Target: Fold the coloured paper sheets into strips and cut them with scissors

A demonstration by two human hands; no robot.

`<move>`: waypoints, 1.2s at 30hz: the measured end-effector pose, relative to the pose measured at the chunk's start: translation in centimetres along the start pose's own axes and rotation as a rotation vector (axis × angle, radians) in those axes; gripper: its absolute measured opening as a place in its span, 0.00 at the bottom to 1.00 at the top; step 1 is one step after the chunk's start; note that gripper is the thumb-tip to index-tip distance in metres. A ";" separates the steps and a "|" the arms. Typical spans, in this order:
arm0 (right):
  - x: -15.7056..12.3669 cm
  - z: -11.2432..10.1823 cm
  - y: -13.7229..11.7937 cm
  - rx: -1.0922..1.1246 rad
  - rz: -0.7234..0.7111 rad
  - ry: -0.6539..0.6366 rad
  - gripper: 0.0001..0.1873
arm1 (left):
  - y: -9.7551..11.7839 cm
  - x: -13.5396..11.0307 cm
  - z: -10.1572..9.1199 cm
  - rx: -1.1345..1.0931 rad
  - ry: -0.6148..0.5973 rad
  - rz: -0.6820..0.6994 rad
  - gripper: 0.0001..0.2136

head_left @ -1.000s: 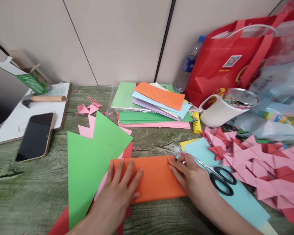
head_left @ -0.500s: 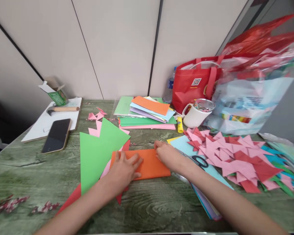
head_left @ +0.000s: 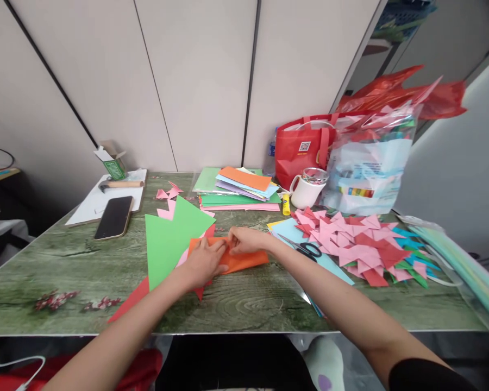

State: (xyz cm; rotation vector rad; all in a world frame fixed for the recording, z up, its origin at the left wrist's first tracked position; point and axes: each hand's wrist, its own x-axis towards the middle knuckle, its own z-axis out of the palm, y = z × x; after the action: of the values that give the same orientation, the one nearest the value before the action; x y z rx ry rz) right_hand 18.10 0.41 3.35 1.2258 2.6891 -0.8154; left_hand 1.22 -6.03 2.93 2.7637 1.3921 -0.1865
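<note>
From my own head, one single view, forward and down over my left hand [head_left: 204, 262], right hand [head_left: 245, 240] and the table [head_left: 244, 307].

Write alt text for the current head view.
A person's left hand and right hand touch oblong orange paper on a green wood-grain table. A bright-green pointed paper sheet lies left of it; to the right, black-handled metal scissors rest on light-blue paper beside a heap of pink and red folded paper.

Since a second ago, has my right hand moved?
Yes. Judged against the scissors, your right hand has moved left, away from them, along the orange paper toward your left hand.
</note>
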 end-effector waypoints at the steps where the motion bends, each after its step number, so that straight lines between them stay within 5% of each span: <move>1: -0.1 -0.1 -0.3 -0.004 -0.010 -0.031 0.09 | -0.1 -0.1 0.0 -0.006 0.003 0.002 0.16; 15: -2.7 0.8 -3.8 -0.045 0.094 -0.144 0.09 | -1.1 0.3 0.7 -0.046 -0.009 -0.002 0.23; 28: -6.2 -0.1 -0.1 -0.035 0.311 -0.302 0.11 | -0.7 0.7 -0.3 -0.055 -0.096 -0.020 0.24; 36: -6.0 -1.2 -1.2 -0.169 0.349 -0.379 0.10 | 0.3 1.5 -1.0 -0.005 -0.137 -0.042 0.28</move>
State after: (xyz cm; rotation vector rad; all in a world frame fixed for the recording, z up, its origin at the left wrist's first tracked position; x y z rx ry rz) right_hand 21.47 -3.69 6.51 1.2954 2.1209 -0.6731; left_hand 2.39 -4.91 3.77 2.6620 1.4155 -0.3651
